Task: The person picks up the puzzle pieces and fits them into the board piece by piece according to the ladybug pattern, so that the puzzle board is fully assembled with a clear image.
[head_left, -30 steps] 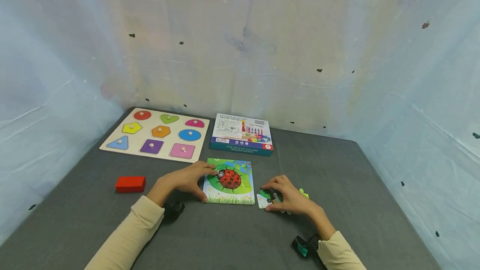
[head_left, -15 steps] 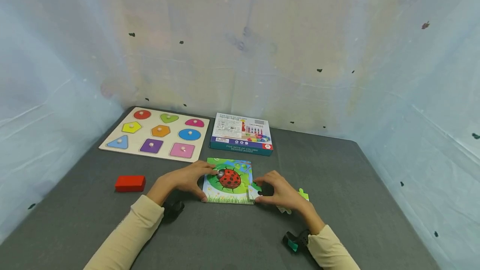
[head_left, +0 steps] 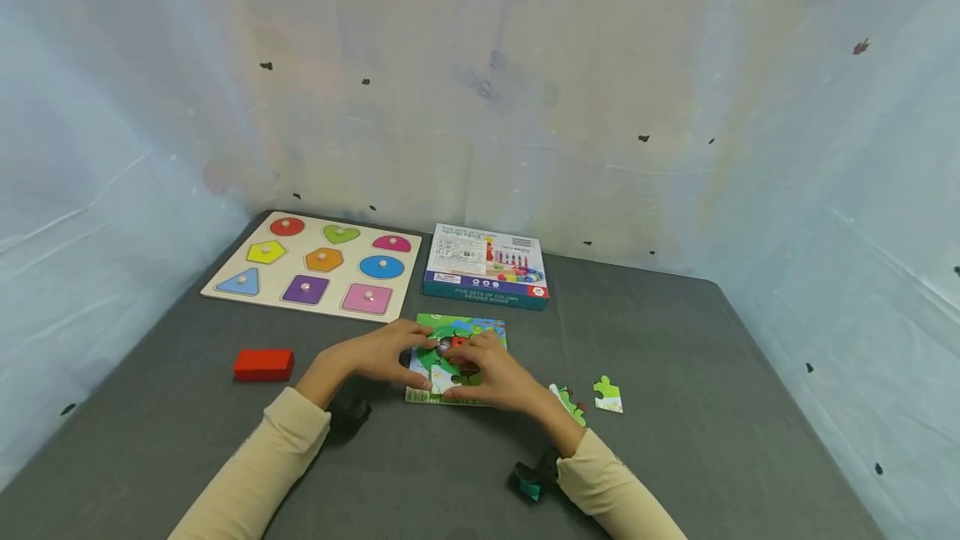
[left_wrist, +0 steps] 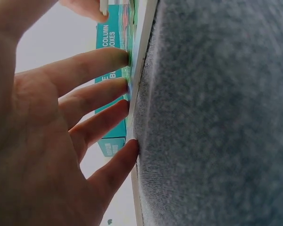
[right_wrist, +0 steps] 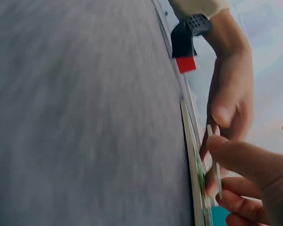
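A square ladybug puzzle board [head_left: 487,325] lies flat on the table. My left hand [head_left: 378,354] rests at its left side; in the left wrist view [left_wrist: 47,103] the outstretched fingertips touch the board along its edge. Over the lower left of the picture, my right hand [head_left: 502,373] pinches a puzzle piece [head_left: 441,378] with white and green on it. The right wrist view shows that piece [right_wrist: 215,169] edge-on between thumb and fingers, tilted above the board. Part of the ladybug is hidden behind the right hand. The left thumb reaches close to the piece.
Two loose spots of puzzle pieces lie right of the board: a green-and-white group [head_left: 567,404] and a single piece [head_left: 608,396]. A red block [head_left: 262,365] sits at the left. Behind are a knobbed shape board [head_left: 335,296] and a flat teal-and-white box [head_left: 486,298].
My right hand has picked up a puzzle piece from the right of the board and carried it left over the picture. The left hand stays at the board, its thumb slightly further right.
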### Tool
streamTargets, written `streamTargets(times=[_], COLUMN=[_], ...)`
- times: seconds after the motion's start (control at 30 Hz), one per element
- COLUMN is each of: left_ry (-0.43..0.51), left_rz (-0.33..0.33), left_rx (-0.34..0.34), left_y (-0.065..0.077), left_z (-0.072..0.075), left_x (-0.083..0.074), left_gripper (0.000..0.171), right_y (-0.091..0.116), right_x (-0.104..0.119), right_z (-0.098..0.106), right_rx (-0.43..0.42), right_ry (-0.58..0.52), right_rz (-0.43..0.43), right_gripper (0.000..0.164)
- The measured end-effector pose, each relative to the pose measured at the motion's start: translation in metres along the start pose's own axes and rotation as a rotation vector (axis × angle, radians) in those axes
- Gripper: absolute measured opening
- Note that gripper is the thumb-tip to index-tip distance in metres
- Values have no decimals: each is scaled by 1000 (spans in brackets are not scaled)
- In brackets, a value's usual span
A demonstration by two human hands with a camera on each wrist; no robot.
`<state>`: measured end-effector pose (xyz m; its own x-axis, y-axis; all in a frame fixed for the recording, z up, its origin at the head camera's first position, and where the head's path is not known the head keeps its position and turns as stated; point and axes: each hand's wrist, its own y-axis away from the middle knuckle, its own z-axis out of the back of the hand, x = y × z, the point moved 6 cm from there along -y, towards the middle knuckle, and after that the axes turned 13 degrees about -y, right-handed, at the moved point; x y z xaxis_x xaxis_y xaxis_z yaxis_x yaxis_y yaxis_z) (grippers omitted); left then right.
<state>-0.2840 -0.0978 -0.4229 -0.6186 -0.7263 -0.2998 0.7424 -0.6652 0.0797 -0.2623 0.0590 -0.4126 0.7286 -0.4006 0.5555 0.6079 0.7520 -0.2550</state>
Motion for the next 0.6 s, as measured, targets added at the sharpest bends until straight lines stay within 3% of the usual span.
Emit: streamTargets(times=[0.23, 0.6], left_ry=[-29, -84], left_rz=[-16, -48], left_rx=[-26, -74], left_y=[-1, -1], left_z=[2, 2], left_x=[-3, -3], left_gripper=[60, 54], right_y=[-9, -11], right_x=[6, 2], right_z=[-11, -15], right_rx=[-8, -14], right_ry=[50, 36], right_rz=[90, 29], right_gripper=[49, 48])
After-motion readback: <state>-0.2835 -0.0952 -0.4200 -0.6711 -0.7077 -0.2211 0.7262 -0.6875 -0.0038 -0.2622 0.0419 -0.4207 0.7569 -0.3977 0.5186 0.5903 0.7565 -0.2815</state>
